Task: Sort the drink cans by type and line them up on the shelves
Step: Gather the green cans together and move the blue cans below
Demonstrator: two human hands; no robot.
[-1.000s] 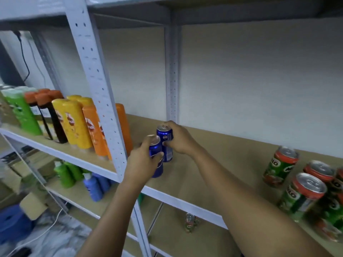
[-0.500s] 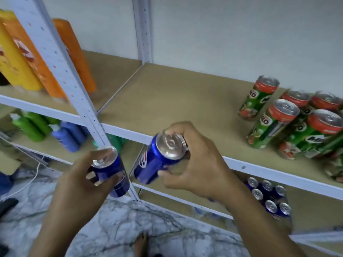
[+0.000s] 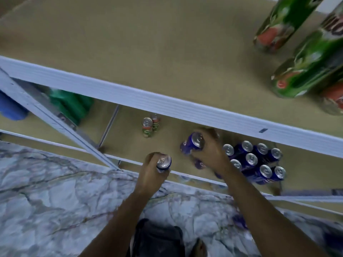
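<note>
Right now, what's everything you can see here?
Blue cans: a group, lower shelf, right; about nine tops show.
Held cans: two, blue, one in each hand.
Green cans: several, green and red, upper shelf, right, blurred.
Small green cans: two, lower shelf, middle.
Bottles: green and blue, lower left, blurred.
Floor: grey marble.
Left hand: grips a blue can.
Right hand: grips a tilted blue can over the lower shelf.

Soft, even indoor light, fairly dim, with no hard shadows. The lower shelf [image 3: 167, 145] sits in shade under the upper shelf's rail [image 3: 167, 102]. Small glints show on the blue cans' lids [image 3: 251, 158]. Motion blur smears the green cans [image 3: 304, 71] at the right edge; wide-angle bending stretches the corners.
</note>
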